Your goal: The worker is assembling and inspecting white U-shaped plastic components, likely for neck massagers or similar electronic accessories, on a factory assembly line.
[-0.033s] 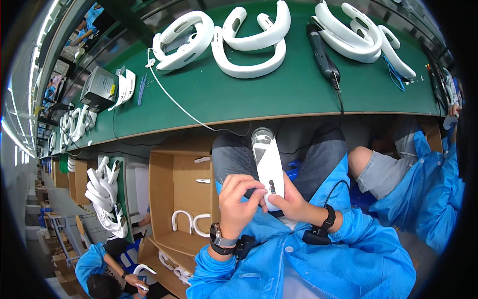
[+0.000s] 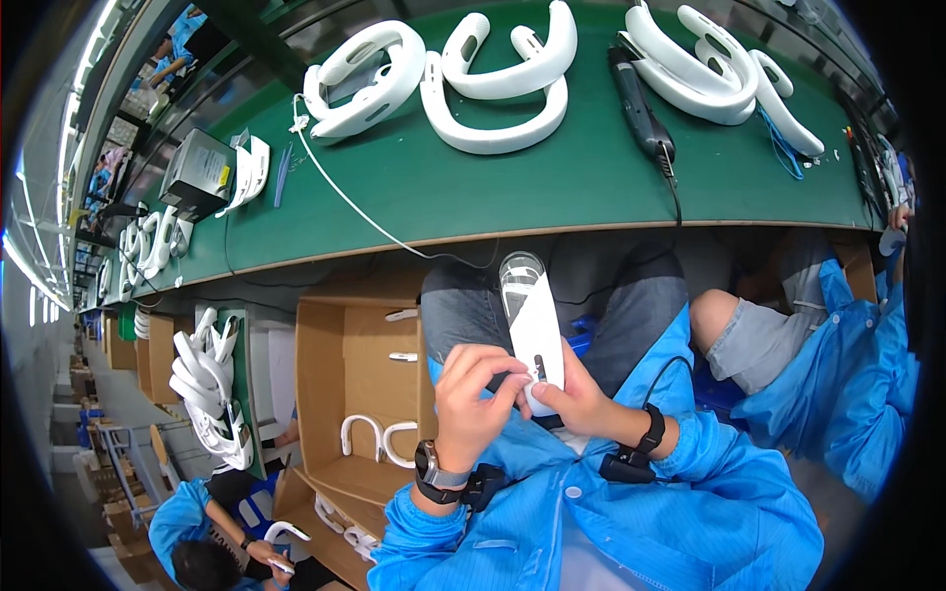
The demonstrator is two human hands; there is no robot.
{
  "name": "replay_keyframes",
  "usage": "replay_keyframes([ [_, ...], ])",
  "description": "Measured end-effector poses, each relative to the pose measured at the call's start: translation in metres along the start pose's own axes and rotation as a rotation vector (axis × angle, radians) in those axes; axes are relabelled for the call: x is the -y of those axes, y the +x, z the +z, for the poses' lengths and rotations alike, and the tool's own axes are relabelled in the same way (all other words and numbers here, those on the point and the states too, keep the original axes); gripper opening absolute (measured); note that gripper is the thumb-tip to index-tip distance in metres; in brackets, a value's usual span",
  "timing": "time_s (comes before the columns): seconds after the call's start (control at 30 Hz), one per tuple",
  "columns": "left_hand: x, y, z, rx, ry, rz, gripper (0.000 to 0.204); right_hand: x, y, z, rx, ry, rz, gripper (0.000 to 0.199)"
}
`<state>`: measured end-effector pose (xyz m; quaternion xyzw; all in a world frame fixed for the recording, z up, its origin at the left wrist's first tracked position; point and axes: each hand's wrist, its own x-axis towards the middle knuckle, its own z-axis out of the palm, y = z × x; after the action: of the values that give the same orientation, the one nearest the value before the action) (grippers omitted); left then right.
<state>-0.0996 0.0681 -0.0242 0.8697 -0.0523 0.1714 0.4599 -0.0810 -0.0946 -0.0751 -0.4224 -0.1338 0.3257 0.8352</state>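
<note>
Over my lap is a long white plastic housing (image 2: 535, 330) with a see-through rounded far end and a small dark slot near its lower end. My right hand (image 2: 583, 402) grips the lower end from the right, thumb lying across its face. At the slot, my left hand (image 2: 475, 394) has thumb and index fingertip pinched together against the housing's left edge. Whatever sits between those fingertips is too small or hidden to make out.
Several white U-shaped pieces (image 2: 512, 138) lie on the green workbench (image 2: 394, 187) with a black corded power tool (image 2: 642, 116). An open cardboard box (image 2: 320, 364) with white parts stands at my left. A co-worker (image 2: 818, 374) sits close at right; another (image 2: 197, 537) is at lower left.
</note>
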Motion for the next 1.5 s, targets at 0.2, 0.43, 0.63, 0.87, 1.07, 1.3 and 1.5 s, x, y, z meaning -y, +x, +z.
replay_keyframes([
  [0.2, 0.000, 0.004, 0.000, 0.046, 0.051, 0.027, 0.014, -0.002, 0.002, -0.003, -0.008, -0.059, -0.003, 0.050],
  [0.43, 0.001, 0.008, -0.001, 0.084, 0.094, 0.061, 0.013, -0.004, 0.003, -0.004, -0.008, -0.044, 0.028, 0.053],
  [0.63, 0.002, 0.011, -0.003, 0.111, 0.124, 0.089, 0.014, -0.004, 0.005, -0.004, -0.025, -0.065, 0.052, 0.053],
  [0.87, 0.005, 0.007, -0.007, 0.175, 0.193, 0.123, 0.016, -0.005, 0.008, 0.002, -0.042, -0.163, 0.067, 0.048],
  [1.07, 0.013, 0.005, -0.005, 0.178, 0.231, 0.145, 0.014, -0.010, 0.008, 0.003, -0.062, -0.131, 0.097, 0.047],
  [1.3, 0.013, 0.005, 0.000, 0.109, 0.133, 0.072, 0.013, -0.003, 0.011, 0.001, -0.063, -0.103, 0.105, 0.045],
  [1.5, 0.004, 0.016, -0.004, 0.201, 0.321, 0.156, 0.013, -0.005, 0.012, 0.002, -0.080, -0.122, 0.118, 0.044],
])
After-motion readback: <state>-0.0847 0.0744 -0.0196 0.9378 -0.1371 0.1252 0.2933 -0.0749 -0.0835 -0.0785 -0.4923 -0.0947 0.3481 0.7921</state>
